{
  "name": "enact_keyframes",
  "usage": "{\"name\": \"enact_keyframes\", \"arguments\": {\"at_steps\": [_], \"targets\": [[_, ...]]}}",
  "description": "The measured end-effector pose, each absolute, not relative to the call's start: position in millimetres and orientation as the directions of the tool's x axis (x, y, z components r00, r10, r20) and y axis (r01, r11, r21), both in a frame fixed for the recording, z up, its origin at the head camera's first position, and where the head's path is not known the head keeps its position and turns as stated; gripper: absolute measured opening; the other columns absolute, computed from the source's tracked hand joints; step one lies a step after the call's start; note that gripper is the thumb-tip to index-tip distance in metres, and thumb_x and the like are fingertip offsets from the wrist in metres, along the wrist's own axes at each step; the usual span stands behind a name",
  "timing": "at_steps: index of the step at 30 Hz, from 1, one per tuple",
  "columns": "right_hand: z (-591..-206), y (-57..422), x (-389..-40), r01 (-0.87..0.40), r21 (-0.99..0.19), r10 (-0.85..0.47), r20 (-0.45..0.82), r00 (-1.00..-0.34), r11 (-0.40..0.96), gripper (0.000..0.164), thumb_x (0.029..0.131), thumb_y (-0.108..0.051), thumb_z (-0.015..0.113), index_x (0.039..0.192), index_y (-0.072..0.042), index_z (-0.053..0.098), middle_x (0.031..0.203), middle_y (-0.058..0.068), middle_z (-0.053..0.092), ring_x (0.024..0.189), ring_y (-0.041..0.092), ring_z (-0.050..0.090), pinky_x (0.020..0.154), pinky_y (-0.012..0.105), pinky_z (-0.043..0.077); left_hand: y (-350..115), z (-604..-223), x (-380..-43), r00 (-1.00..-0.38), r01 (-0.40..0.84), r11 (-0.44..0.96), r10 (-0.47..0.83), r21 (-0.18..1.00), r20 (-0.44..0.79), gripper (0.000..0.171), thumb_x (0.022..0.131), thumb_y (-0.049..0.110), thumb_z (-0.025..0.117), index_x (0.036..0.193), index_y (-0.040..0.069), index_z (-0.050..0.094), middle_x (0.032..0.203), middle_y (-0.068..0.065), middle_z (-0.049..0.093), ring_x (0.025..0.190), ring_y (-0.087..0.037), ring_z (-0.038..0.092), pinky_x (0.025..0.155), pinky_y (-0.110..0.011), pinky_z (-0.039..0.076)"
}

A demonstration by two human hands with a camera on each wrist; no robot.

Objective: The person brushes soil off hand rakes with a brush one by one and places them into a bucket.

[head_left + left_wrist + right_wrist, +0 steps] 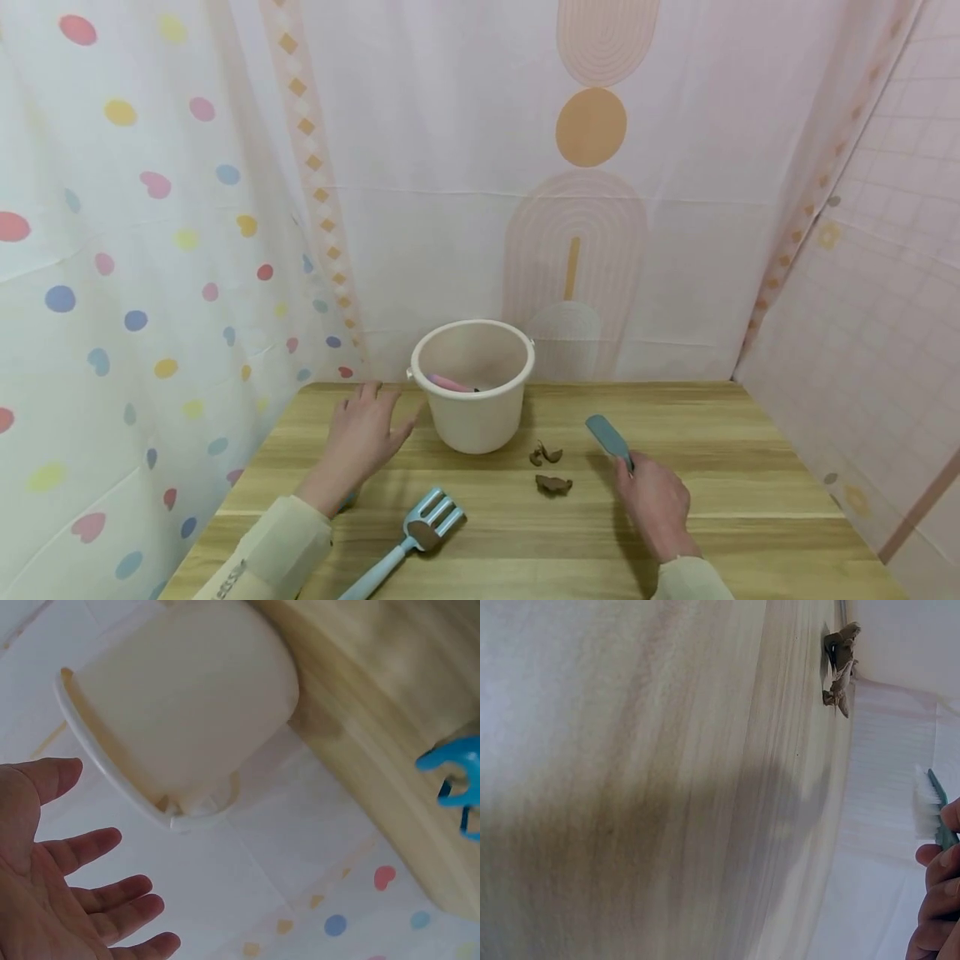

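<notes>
The left hand point(56, 900) enters from the lower left, palm in view, its fingers apart and slightly bent. The thumb point(60, 778) points toward the rim point(91, 754) of a cream bucket point(187, 690), near it but not touching. The bucket appears tilted in this view, its base against the wooden tabletop point(360, 712). At the right edge a blue pronged piece point(465, 757) is partly cut off. A white curtain point(225, 862) shows orange diamonds point(285, 926), dots point(335, 925) and a red heart point(384, 877).

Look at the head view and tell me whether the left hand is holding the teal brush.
No, the right hand grips the teal brush, while the left hand holds nothing.
</notes>
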State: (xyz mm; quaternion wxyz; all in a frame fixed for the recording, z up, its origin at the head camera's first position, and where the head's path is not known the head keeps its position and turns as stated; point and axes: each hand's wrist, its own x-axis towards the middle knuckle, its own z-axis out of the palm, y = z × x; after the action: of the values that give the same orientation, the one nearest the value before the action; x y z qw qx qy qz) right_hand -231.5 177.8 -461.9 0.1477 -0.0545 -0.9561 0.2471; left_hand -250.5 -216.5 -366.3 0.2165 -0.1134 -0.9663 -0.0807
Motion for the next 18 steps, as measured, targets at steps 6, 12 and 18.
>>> {"name": "enact_keyframes", "arguments": {"at_steps": [6, 12, 18], "targets": [[-461.1, 176.9, -231.6, 0.023, -0.499, 0.170, 0.252, -0.953, 0.866, 0.025, 0.099, -0.028, 0.055, 0.086, -0.008, 0.062, 0.055, -0.001, 0.043, 0.050, 0.016, 0.042, 0.046, 0.031, 0.032, -215.2, -384.5, -229.6, -0.887, 0.261, 0.958, 0.188, 0.122, 0.422, 0.049, 0.090, 0.036, 0.071, 0.122, 0.000, 0.064, 0.127, -0.030, 0.056, 0.116, -0.048, 0.053, 0.089, -0.065, 0.043], [-462.8, 177.2, -229.9, 0.011, -0.499, 0.161, 0.258, -0.953, 0.866, 0.027, 0.098, -0.027, 0.056, 0.077, -0.011, 0.057, 0.054, -0.002, 0.043, 0.048, 0.015, 0.041, 0.045, 0.030, 0.031, -220.9, -409.6, -207.9, -0.882, 0.286, 0.957, 0.239, 0.057, 0.407, 0.047, 0.086, 0.039, 0.075, 0.116, 0.004, 0.067, 0.116, -0.024, 0.063, 0.105, -0.043, 0.060, 0.080, -0.059, 0.050], [-463.5, 179.5, -229.5, 0.009, -0.493, 0.162, 0.268, -0.950, 0.870, 0.027, 0.098, -0.027, 0.056, 0.075, -0.012, 0.056, 0.055, -0.002, 0.043, 0.049, 0.016, 0.042, 0.046, 0.031, 0.032, -226.7, -441.2, -185.2, -0.910, 0.295, 0.952, 0.253, 0.082, 0.330, 0.044, 0.083, 0.039, 0.077, 0.112, 0.006, 0.069, 0.107, -0.016, 0.065, 0.097, -0.036, 0.063, 0.072, -0.052, 0.053]]}}
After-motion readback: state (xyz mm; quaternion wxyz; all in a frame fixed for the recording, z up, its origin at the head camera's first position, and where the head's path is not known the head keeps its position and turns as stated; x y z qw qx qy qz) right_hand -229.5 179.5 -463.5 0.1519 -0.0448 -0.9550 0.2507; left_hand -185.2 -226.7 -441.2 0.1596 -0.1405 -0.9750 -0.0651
